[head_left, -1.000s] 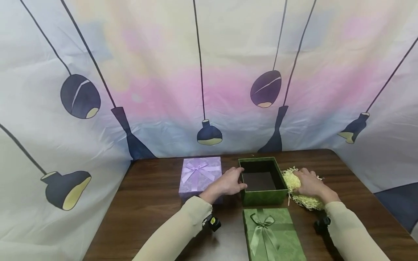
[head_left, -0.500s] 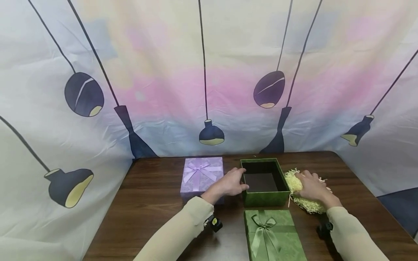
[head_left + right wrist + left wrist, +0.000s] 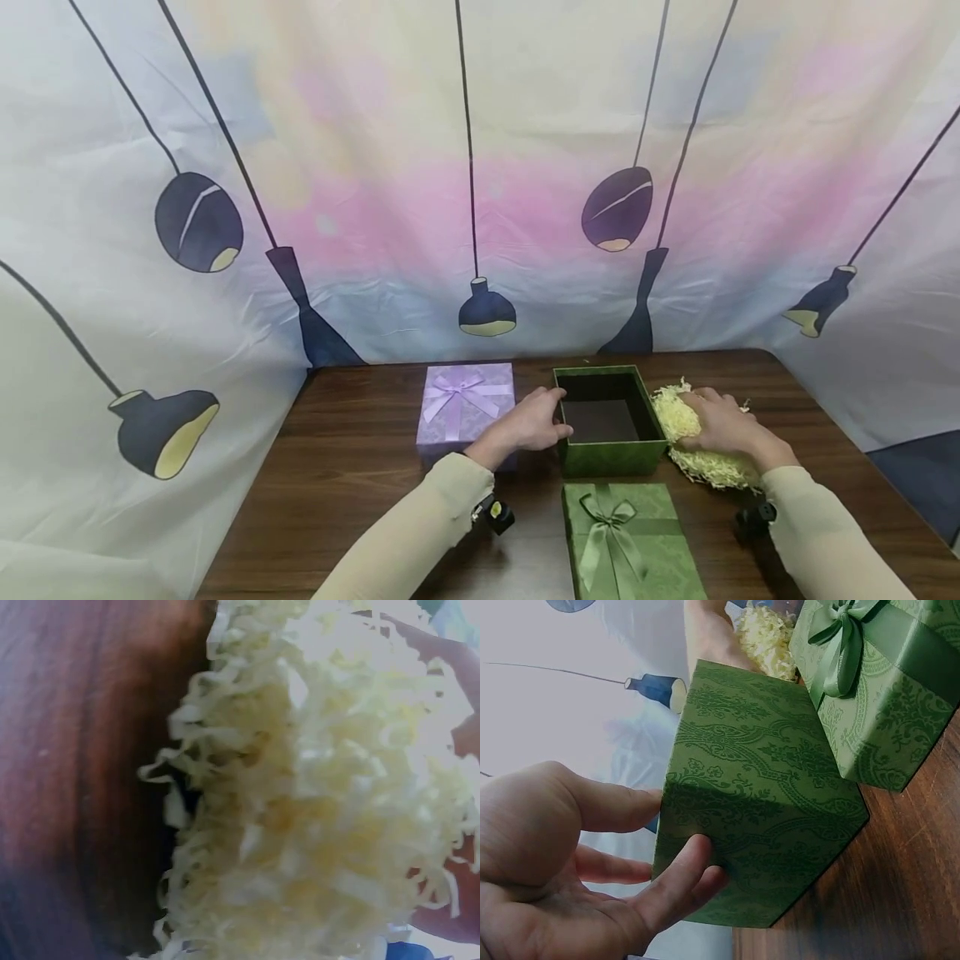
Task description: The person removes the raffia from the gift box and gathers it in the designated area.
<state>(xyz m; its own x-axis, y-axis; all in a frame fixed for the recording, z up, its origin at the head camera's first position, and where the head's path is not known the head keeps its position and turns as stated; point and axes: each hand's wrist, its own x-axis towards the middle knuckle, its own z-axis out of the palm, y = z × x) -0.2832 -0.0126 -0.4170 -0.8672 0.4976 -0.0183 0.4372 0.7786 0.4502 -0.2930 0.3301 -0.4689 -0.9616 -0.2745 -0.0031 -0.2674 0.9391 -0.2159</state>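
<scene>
My left hand holds the left wall of the open green box, with some digits at the rim and other fingertips against the patterned outside in the left wrist view. The box looks empty inside. Right of it, my right hand grips a clump of pale yellow shredded paper, which fills much of the right wrist view. More shreds lie under that hand. In front of the box is the green lid with a ribbon bow.
A lilac box with a bow stands left of the green box, partly behind my left forearm. The dark wooden table has its back edge near a hanging cloth printed with lamps.
My right hand has shifted slightly to the right, and the shredded paper by it has changed shape a little. My left hand stays at the green box's wall.
</scene>
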